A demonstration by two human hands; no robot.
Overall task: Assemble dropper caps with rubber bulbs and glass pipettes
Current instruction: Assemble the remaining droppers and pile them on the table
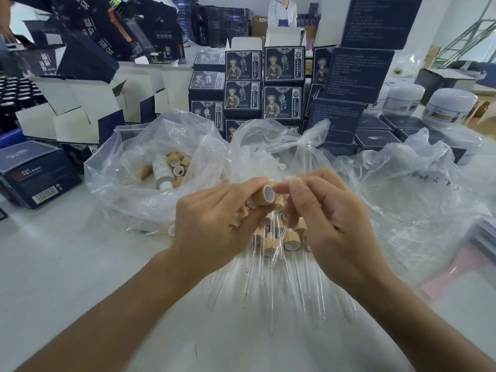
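Observation:
My left hand [214,218] grips a bamboo-coloured dropper cap [264,194] with its white-lined opening turned toward my right hand. My right hand [330,218] pinches something small and pale at its fingertips, right beside the cap's opening; what it is I cannot tell. Under both hands lies a pile of assembled droppers [281,237], bamboo caps with clear glass pipettes [271,285] fanning toward me on the white table. A clear plastic bag [139,167] at the left holds several loose bamboo caps [178,163] and a small white bottle [161,171].
Another crumpled clear bag [402,189] lies at the right. Stacks of dark blue printed cartons [243,84] stand behind, with open white-lined boxes [80,103] at the left. White jars [451,107] sit at the far right. A person in white [281,12] stands at the back.

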